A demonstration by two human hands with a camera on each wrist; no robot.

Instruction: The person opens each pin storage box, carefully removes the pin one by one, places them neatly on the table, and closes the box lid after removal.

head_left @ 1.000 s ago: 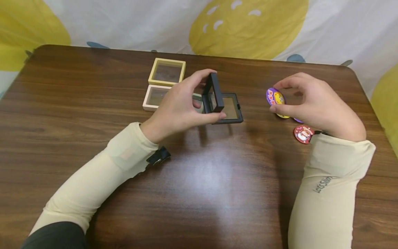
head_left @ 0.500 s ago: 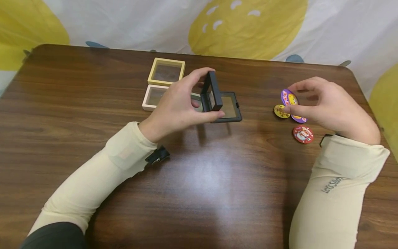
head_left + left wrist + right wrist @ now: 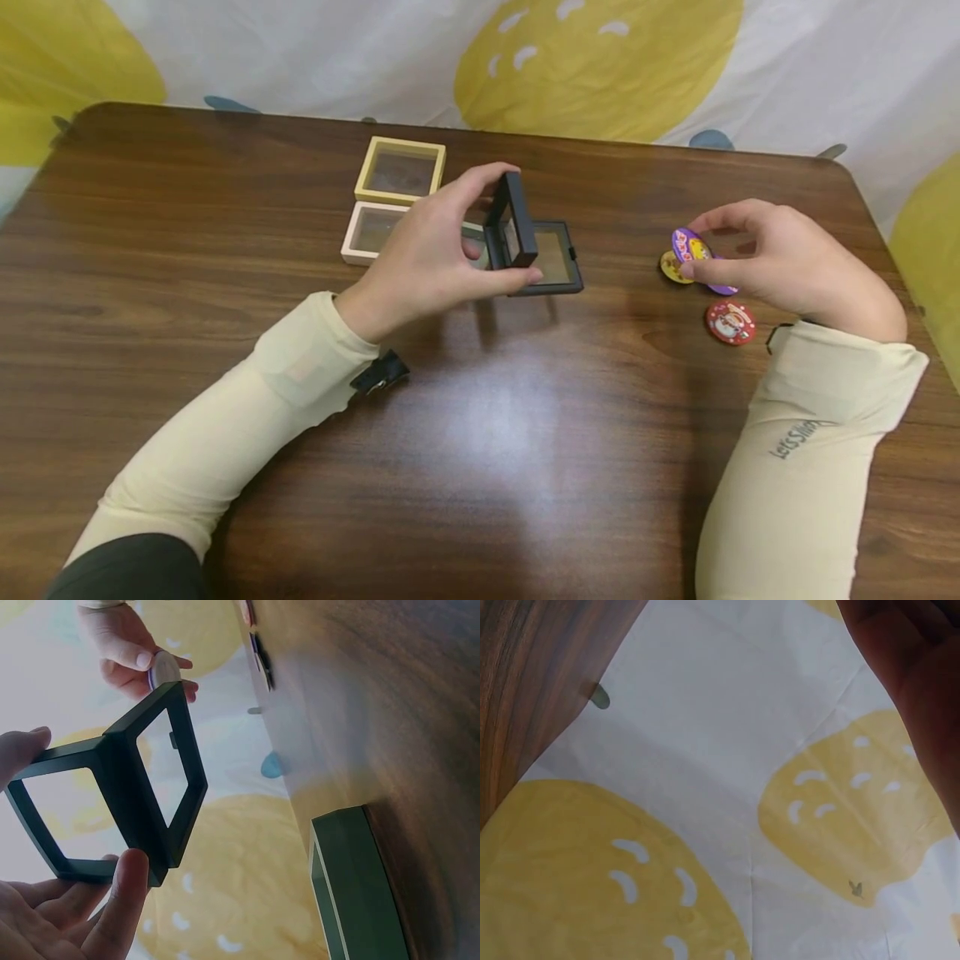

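My left hand [image 3: 429, 265] grips a black hinged display frame [image 3: 531, 240] above the table. The frame stands unfolded like a book, with clear film in both halves, as the left wrist view shows. My right hand [image 3: 783, 262] pinches a purple button badge [image 3: 683, 242] between thumb and fingers. Beneath that badge lie a yellow badge [image 3: 671, 266] and a second purple badge [image 3: 726, 290], both partly hidden. Closer to me is a red badge [image 3: 731, 322] with a snowman-like figure. The right wrist view catches only part of the hand [image 3: 930, 697].
A yellow frame [image 3: 363, 177] and a pale pink frame [image 3: 350, 242] lie left of the black one. Behind the left hand is a green frame [image 3: 367, 885], largely hidden in the head view. A patterned cloth [image 3: 315, 58] hangs behind the table's far edge.
With the purple badge in its grip, my right hand first moved right, uncovering the red badge, then dipped slightly left and nearer. The left hand and black frame stayed in place.
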